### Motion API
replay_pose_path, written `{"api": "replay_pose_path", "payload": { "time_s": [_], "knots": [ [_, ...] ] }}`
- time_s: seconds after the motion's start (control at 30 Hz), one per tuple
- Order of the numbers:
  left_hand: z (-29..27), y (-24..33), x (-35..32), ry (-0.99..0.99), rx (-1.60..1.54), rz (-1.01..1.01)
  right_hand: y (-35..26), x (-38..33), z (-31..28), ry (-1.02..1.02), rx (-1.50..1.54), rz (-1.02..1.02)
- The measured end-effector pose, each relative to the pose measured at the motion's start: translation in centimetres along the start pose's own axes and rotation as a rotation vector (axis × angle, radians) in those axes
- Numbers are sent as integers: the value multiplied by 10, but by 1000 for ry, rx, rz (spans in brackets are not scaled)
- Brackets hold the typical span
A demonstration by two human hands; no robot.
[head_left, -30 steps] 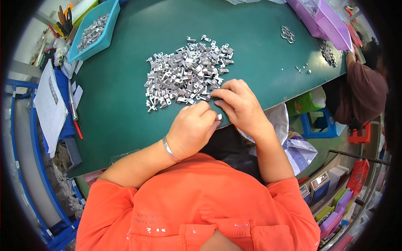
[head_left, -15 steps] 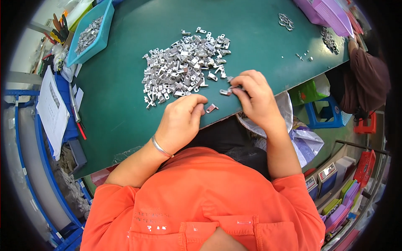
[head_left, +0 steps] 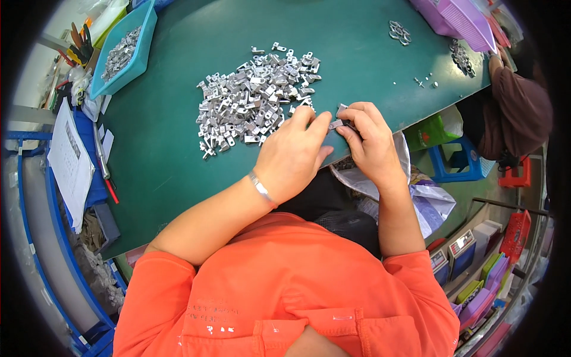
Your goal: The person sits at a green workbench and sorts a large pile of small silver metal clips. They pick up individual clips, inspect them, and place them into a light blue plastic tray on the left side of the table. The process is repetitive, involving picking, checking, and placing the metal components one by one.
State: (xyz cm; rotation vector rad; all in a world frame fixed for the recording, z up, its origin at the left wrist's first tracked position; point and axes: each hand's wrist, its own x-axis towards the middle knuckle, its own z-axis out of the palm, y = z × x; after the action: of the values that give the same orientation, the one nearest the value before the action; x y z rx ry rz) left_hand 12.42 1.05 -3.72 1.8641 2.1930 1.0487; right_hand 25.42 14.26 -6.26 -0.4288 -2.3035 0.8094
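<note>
A heap of small silver metal brackets (head_left: 253,101), each with a hole in its tab, lies on the green table (head_left: 160,160). At the heap's near right side is my left hand (head_left: 291,153), its thumb and fingers apart, with no part visible in them. My right hand (head_left: 375,143) is just to its right, over the table's near edge. Between its thumb and fingers it pinches a small metal bracket (head_left: 335,124), partly covered by the fingertips. Another bracket (head_left: 341,109) shows right by those fingers; whether it is held too, I cannot tell.
A light-blue bin (head_left: 144,50) with more metal parts stands at the far left. Far right are a purple basket (head_left: 455,24), linked metal rings (head_left: 399,33) and another person's sleeve (head_left: 517,107). Papers (head_left: 71,160) hang at the left. A blue stool (head_left: 458,160) stands right of the table.
My left hand has moved right and a little farther away, close to my right hand, and its fingers have spread. The loose bracket formerly beside it no longer shows.
</note>
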Motion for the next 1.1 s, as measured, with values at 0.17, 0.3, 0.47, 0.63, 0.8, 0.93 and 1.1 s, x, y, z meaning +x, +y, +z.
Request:
{"api": "replay_pose_path", "payload": {
  "time_s": [0.17,0.3,0.47,0.63,0.8,0.93,1.1],
  "knots": [
    [13,-10,10,6,-9,35,3,-1,-5,-23,22,12],
    [13,-11,10,59,-121,-5,2,-1,-5,-4,29,3],
    [7,-14,18,92,-237,-91,2,5,-2,111,64,58],
    [-5,-18,24,-15,-791,-570,6,14,0,3,-75,3],
    [-12,-15,25,-11,-1105,-734,5,18,-1,46,43,76],
    [-19,-19,13,-91,-812,-627,2,12,-3,72,178,170],
    [-23,-22,-9,-104,-184,-103,7,7,-3,43,52,61]
  ]
}}
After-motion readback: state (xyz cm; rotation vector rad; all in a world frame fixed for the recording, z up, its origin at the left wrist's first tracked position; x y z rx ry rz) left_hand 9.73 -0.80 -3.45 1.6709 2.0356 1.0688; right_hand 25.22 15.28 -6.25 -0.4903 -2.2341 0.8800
